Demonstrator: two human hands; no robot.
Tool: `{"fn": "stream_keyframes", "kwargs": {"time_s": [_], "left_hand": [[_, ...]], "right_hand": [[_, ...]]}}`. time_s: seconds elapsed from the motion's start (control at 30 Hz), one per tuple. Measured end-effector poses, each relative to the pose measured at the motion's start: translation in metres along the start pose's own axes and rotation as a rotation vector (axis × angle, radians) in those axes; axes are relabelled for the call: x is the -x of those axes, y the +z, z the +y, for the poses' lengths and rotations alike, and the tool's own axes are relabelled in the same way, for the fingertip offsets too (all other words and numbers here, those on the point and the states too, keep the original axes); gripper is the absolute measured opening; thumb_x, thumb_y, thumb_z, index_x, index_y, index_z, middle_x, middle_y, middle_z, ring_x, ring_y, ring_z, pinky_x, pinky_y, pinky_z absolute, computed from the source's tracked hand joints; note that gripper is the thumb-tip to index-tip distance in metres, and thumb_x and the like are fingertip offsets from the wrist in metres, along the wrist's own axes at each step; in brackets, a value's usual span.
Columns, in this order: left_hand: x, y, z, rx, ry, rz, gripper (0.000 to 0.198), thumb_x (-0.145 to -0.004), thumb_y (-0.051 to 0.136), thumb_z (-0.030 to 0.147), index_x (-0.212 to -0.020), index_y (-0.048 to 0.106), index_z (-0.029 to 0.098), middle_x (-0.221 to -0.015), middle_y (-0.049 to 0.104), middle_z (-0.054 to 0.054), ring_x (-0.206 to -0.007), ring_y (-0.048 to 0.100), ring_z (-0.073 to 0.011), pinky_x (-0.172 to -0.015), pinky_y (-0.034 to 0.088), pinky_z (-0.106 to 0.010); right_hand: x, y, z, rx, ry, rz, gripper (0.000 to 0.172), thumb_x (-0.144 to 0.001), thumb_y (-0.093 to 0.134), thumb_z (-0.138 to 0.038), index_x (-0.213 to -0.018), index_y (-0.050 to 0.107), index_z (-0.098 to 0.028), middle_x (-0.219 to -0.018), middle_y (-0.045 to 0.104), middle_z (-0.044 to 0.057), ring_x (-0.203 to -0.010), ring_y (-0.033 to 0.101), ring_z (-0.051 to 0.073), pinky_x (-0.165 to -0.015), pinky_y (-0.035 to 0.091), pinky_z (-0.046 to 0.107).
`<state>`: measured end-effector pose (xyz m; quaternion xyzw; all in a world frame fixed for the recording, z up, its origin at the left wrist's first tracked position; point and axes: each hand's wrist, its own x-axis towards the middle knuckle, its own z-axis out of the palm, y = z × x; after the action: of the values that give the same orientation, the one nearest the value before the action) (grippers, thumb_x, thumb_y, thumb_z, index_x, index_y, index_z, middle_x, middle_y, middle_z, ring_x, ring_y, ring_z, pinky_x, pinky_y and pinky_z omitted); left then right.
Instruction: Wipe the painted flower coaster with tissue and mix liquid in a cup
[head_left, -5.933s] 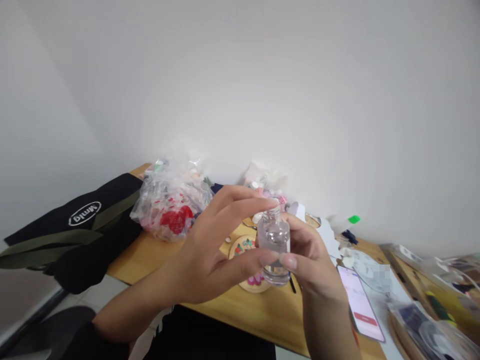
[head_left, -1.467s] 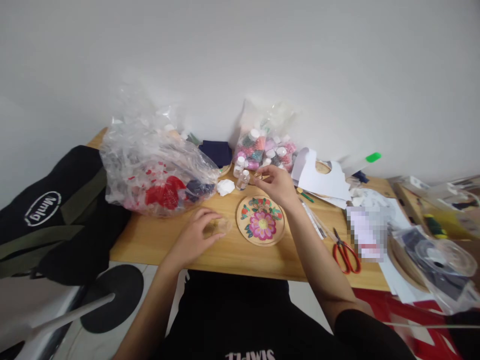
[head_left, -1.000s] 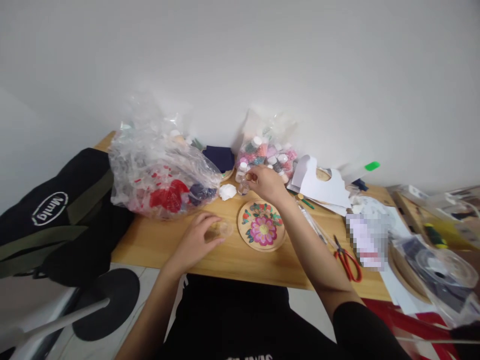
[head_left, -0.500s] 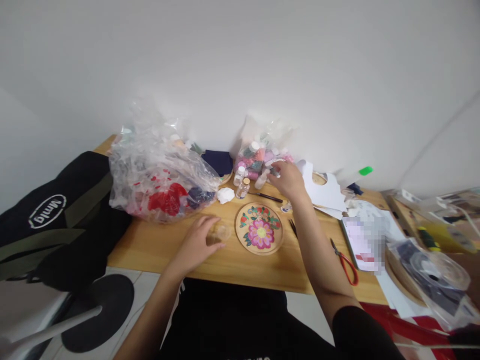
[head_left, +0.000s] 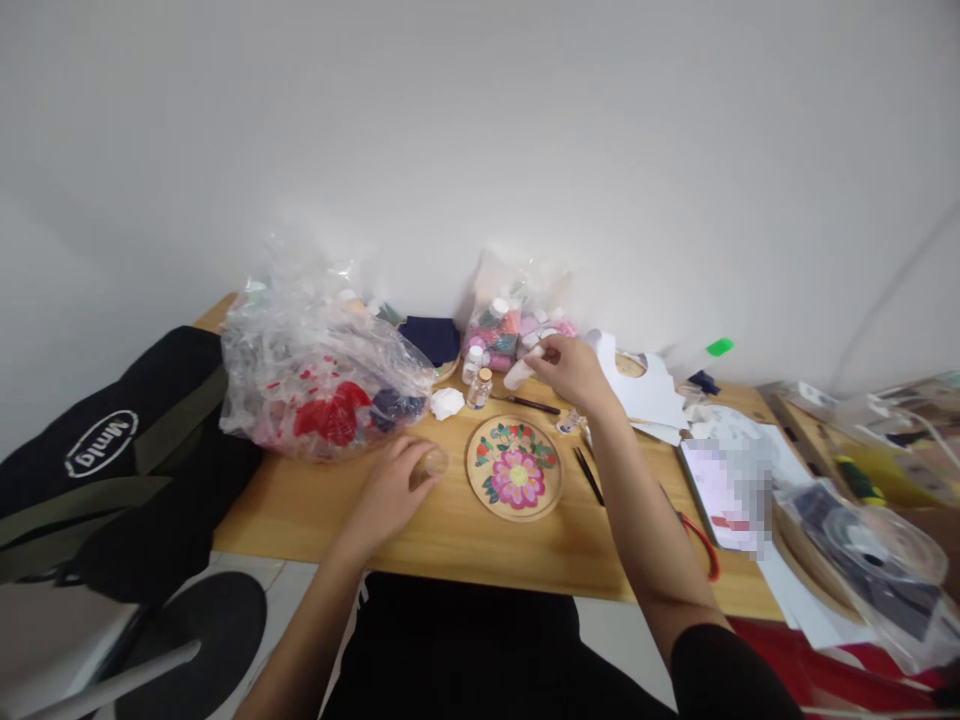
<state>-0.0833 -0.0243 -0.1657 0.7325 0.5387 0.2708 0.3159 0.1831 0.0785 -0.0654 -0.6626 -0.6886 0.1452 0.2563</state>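
Note:
My left hand (head_left: 397,490) is closed round a small clear cup (head_left: 436,460) low over the wooden table, left of a round wooden plate (head_left: 472,490) painted with a pink flower, red fruits and green leaves. Farther back, my right hand (head_left: 568,368) pinches the top of a small whitish bottle (head_left: 519,374), which is tilted. To the left of that bottle stand a white-capped bottle (head_left: 473,364) and a corked glass jar (head_left: 480,390). A dark pen-like tool (head_left: 534,405) lies behind the plate. Black tweezers (head_left: 589,475) rest to its right, near a small glass jar (head_left: 568,422).
A large clear plastic bag (head_left: 262,340) and a black bag (head_left: 165,400) take up the left. Another filled bag (head_left: 491,330) leans on the wall. To the right are red-handled pliers (head_left: 703,545), a phone (head_left: 716,495), white papers (head_left: 660,385) and a packed spool (head_left: 881,540).
My left hand has closed on the clear cup. My right hand has taken hold of the whitish bottle and tipped it further. The view has shifted slightly.

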Motion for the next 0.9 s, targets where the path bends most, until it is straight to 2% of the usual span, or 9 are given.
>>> {"fn": "stream_keyframes", "kwargs": {"time_s": [0.1,0.2,0.33,0.4,0.47,0.53,0.6,0.67,0.9], "left_hand": [[-0.009,-0.005,-0.002,-0.021,-0.001,0.004,0.029,-0.082,0.059,0.024,-0.109,0.067,0.021,-0.115,0.066,-0.01,-0.114,0.06,-0.0307,-0.104,0.046,-0.052],[-0.016,-0.01,0.004,-0.039,-0.003,-0.002,0.044,-0.079,0.063,0.023,-0.123,0.063,0.021,-0.127,0.062,-0.012,-0.125,0.055,-0.0341,-0.109,0.042,-0.055],[-0.016,-0.013,0.035,0.124,0.092,0.016,0.077,-0.073,0.078,0.035,-0.142,0.044,0.025,-0.142,0.054,-0.012,-0.135,0.049,-0.0339,-0.116,0.035,-0.055],[-0.014,-0.01,0.056,0.328,0.155,0.01,0.081,-0.074,0.079,0.041,-0.143,0.04,0.027,-0.14,0.057,-0.011,-0.13,0.054,-0.0307,-0.112,0.041,-0.049],[-0.012,-0.005,0.075,0.508,0.13,0.032,0.069,-0.075,0.076,0.046,-0.134,0.047,0.027,-0.136,0.06,-0.01,-0.121,0.06,-0.0282,-0.102,0.051,-0.043],[-0.012,0.0,0.089,0.612,0.048,0.008,0.053,-0.076,0.073,0.048,-0.119,0.055,0.023,-0.118,0.068,-0.008,-0.105,0.067,-0.0256,-0.089,0.056,-0.039],[-0.012,0.002,0.097,0.638,-0.005,-0.02,0.036,-0.077,0.07,0.045,-0.102,0.06,0.021,-0.096,0.071,-0.004,-0.088,0.068,-0.0226,-0.077,0.057,-0.036],[-0.012,0.002,0.101,0.663,-0.001,-0.048,0.026,-0.077,0.069,0.039,-0.094,0.063,0.02,-0.088,0.071,-0.002,-0.082,0.068,-0.0212,-0.073,0.057,-0.035],[-0.01,-0.004,0.101,0.774,0.05,-0.152,0.026,-0.075,0.072,0.03,-0.098,0.068,0.018,-0.087,0.073,-0.001,-0.077,0.066,-0.0176,-0.068,0.055,-0.029]], "right_hand": [[0.015,-0.017,-0.011,-0.146,-0.064,-0.034,0.014,-0.08,0.065,-0.032,-0.078,0.064,-0.018,-0.071,0.065,0.001,-0.067,0.057,0.015,-0.064,0.044,0.029],[0.034,-0.027,-0.024,-0.295,-0.125,-0.087,0.02,-0.084,0.062,-0.038,-0.084,0.066,-0.018,-0.077,0.067,0.002,-0.066,0.057,0.013,-0.061,0.045,0.027],[0.058,-0.026,-0.043,-0.579,-0.222,-0.146,0.018,-0.082,0.067,-0.037,-0.084,0.066,-0.019,-0.075,0.065,0.0,-0.063,0.054,0.011,-0.058,0.043,0.026],[0.069,-0.023,-0.052,-0.621,-0.254,-0.177,0.016,-0.081,0.071,-0.036,-0.082,0.067,-0.02,-0.068,0.061,-0.002,-0.058,0.049,0.009,-0.053,0.039,0.024],[0.079,-0.019,-0.06,-0.648,-0.262,-0.196,0.017,-0.079,0.075,-0.035,-0.079,0.067,-0.02,-0.063,0.058,-0.004,-0.055,0.047,0.009,-0.051,0.037,0.024],[0.087,-0.018,-0.066,-0.673,-0.249,-0.195,0.02,-0.077,0.078,-0.036,-0.075,0.066,-0.02,-0.06,0.055,-0.005,-0.054,0.046,0.009,-0.049,0.036,0.023],[0.092,-0.018,-0.069,-0.685,-0.239,-0.2,0.022,-0.075,0.081,-0.036,-0.074,0.065,-0.021,-0.058,0.053,-0.006,-0.053,0.045,0.008,-0.048,0.035,0.023],[0.096,-0.02,-0.07,-0.684,-0.246,-0.224,0.021,-0.076,0.08,-0.035,-0.073,0.066,-0.021,-0.058,0.052,-0.006,-0.054,0.045,0.008,-0.049,0.035,0.023],[0.097,-0.027,-0.067,-0.711,-0.313,-0.309,0.018,-0.08,0.077,-0.034,-0.077,0.069,-0.019,-0.065,0.058,-0.003,-0.058,0.048,0.009,-0.051,0.039,0.022]]}}
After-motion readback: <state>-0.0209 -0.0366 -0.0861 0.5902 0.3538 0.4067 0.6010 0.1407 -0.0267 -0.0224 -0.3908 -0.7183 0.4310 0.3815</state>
